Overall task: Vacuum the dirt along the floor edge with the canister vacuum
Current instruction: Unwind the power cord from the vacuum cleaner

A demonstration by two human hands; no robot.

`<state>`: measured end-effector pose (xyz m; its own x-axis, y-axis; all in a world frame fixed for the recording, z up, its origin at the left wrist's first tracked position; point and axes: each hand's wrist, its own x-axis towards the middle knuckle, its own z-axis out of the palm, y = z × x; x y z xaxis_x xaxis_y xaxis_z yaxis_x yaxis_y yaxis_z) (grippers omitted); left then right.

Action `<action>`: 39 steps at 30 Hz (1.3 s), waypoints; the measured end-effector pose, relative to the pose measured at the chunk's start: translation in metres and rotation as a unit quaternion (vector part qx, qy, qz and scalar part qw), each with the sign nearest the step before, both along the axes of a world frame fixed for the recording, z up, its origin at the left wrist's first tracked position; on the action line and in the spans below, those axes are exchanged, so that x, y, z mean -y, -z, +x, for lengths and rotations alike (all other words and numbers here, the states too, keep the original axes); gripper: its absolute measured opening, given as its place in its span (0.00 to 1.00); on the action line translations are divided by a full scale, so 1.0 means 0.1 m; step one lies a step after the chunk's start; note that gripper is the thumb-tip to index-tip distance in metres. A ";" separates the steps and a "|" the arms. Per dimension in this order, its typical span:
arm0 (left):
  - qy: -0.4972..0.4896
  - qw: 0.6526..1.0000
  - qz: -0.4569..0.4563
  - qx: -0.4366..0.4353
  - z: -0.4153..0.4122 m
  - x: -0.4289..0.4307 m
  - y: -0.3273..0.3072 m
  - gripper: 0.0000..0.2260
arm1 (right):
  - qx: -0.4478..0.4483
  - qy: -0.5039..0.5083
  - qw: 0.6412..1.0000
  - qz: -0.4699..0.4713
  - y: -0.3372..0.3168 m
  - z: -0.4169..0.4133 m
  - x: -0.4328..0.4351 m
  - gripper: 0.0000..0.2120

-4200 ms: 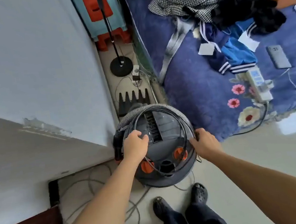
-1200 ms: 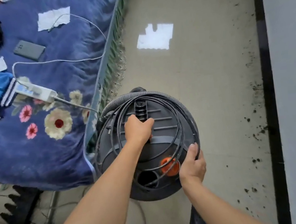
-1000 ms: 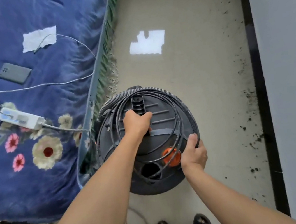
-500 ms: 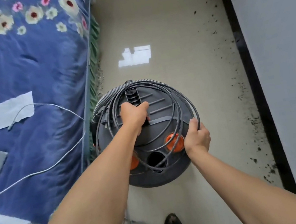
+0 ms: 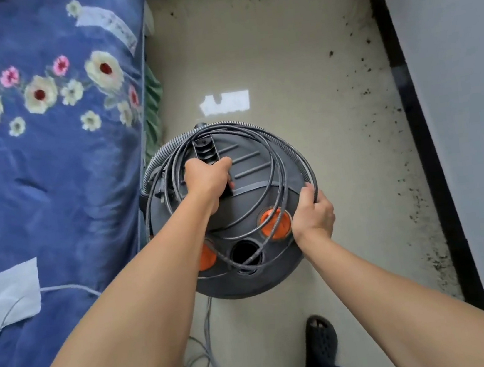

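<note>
so the canister vacuum (image 5: 253,188) is mid-view, over the strip of floor (image 5: 247,44) between the bed (image 5: 49,178) on the left and the wall (image 5: 468,92) on the right. can't tell if it's resting on the floor or lifted off it

left grip (image 5: 208,181) is wrapped round the black carry handle (image 5: 205,146) on top of the lid. right grip (image 5: 313,217) is at the right rim, fingers curled round loops of the black cord (image 5: 274,160) coiled on the lid. the ribbed grey hose (image 5: 168,146) runs round the far-left rim. two orange caps (image 5: 274,225) on the near side of the lid, with a dark round opening between them

the dirt (image 5: 423,211) is dark specks scattered along the right floor edge, right up against the black baseboard (image 5: 422,135) and apart from the vacuum, with some more along the far edge

loose cables (image 5: 208,357) trail on the near floor, and there's a dark shoe (image 5: 321,339) to their right
</note>
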<state>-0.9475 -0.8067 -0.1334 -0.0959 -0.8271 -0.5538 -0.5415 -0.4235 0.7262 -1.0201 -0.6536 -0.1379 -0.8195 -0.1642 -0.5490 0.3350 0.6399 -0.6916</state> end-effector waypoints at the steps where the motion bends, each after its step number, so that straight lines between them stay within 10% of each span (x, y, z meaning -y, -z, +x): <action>1: -0.001 1.000 0.002 -0.002 -0.09 0.15 0.00 0.06 | 0.001 -0.003 1.000 -0.001 -0.01 -0.10 0.16 0.18; 31: 0.042 0.999 0.021 0.023 -2.80 4.74 0.03 0.14 | 0.000 0.036 0.999 0.004 0.07 -2.61 4.54 0.19; 39: 0.096 0.995 0.002 0.017 -3.57 5.75 -0.11 0.06 | -0.006 0.077 0.997 -0.011 0.13 -3.21 5.57 0.35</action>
